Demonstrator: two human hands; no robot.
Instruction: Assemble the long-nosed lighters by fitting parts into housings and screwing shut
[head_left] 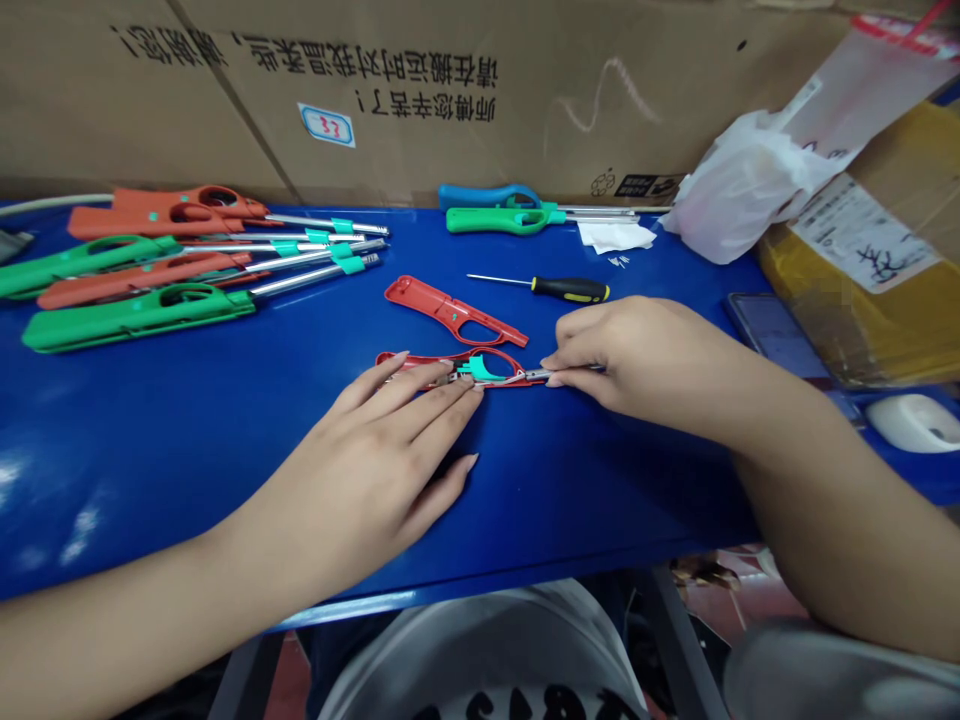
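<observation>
A red lighter half-shell [517, 352] lies opened on the blue table, with a teal trigger [486, 369] and small inner parts in it. My left hand [382, 450] rests flat across its handle end, fingers stretched out and pressing on the parts. With thumb and fingers my right hand [622, 350] pinches a metal lighter tube [537, 375] at the shell's front end; most of the tube is hidden by the hand. Just behind lies the matching red cover half [454, 308]. Farther back is a screwdriver [566, 288] with a black and yellow handle.
Several red and green lighters [142, 315] lie at the left. A blue lighter [487, 196] and a green one [495, 219] lie by white paper [615, 236] at the back. Cardboard [420, 130] stands behind; a bagged cup [739, 185], phone [780, 340] and white mouse [915, 422] are right.
</observation>
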